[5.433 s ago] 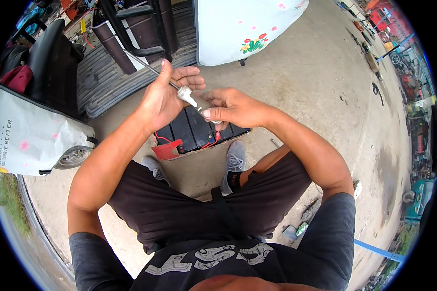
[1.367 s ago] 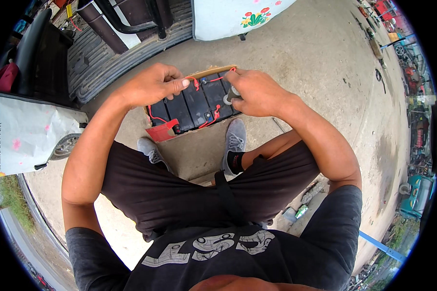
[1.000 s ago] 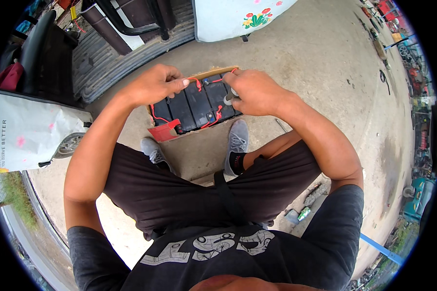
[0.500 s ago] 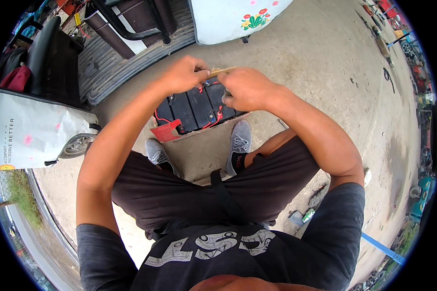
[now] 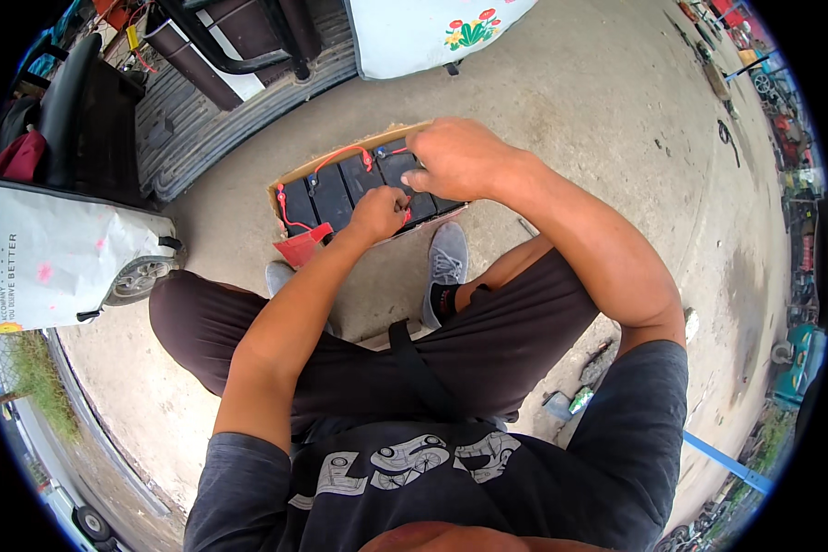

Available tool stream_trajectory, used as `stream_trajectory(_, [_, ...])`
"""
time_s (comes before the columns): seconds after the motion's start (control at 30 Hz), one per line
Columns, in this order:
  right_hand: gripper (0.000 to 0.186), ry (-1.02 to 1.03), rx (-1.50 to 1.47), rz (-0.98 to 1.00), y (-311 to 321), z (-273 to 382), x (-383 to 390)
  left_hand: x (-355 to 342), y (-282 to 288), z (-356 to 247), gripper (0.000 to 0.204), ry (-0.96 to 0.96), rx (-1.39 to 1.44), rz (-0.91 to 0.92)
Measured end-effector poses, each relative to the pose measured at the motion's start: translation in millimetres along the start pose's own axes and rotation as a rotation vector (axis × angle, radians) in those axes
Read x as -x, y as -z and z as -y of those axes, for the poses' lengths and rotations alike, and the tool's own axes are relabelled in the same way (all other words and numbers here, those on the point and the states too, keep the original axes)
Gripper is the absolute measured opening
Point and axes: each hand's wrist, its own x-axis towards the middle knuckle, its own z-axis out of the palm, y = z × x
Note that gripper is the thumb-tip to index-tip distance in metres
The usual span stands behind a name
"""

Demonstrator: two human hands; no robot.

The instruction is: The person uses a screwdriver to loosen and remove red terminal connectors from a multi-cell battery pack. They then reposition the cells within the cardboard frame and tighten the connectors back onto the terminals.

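A cardboard box (image 5: 296, 172) on the ground between my feet holds several black batteries (image 5: 357, 178) side by side. Red wires (image 5: 339, 152) link their terminals, and a red cardboard flap (image 5: 302, 247) sticks out at the near left corner. My left hand (image 5: 378, 215) is closed over the near side of the batteries, its fingertips pinched at a red-covered terminal; what they grip is mostly hidden. Over the far right end of the box, my right hand (image 5: 458, 158) has its fingers curled down and its thumb on the battery top. Whatever it holds is hidden beneath it.
A cargo vehicle with a ribbed metal bed (image 5: 239, 124) stands at the far left, its white panel (image 5: 432, 41) hanging down. Another white panel (image 5: 55, 248) and a wheel (image 5: 143, 279) are at left. Litter (image 5: 570, 403) lies right of my leg; parts line the far right.
My left hand has moved from the box's far edge to the near-side terminals. My right hand has shifted slightly, staying at the right end. More batteries and the far cardboard edge now show.
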Motion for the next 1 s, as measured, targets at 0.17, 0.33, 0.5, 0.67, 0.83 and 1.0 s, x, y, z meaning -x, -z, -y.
stream_trajectory(0.17, [0.036, 0.184, 0.004, -0.141, -1.5, 1.3, -0.5, 2.9, -18.7, 14.2, 0.013, -0.058, -0.070, -0.138])
stream_trajectory(0.33, [0.030, 0.110, -0.014, -0.143, 0.6, 4.6, 0.1, 2.3, -24.2, 7.9, 0.011, -0.066, -0.143, -0.164])
stream_trajectory(0.5, [0.029, 0.042, 0.026, -0.132, 1.1, 4.0, -7.0, 4.6, -26.8, 11.0, 0.015, -0.108, -0.136, -0.198])
stream_trajectory(0.67, [0.032, 0.090, -0.001, -0.107, 3.9, 8.2, -8.4, 0.1, -23.6, 11.6, 0.014, -0.057, -0.120, -0.183])
stream_trajectory(0.83, [0.033, -0.019, 0.028, -0.082, 2.5, 7.7, -11.1, 3.5, -27.2, 12.0, 0.014, -0.060, -0.111, -0.195])
stream_trajectory(1.0, [0.036, 0.137, -0.020, -0.216, -4.1, 1.7, -5.0, 3.0, -29.0, 11.3, 0.014, -0.062, -0.122, -0.196])
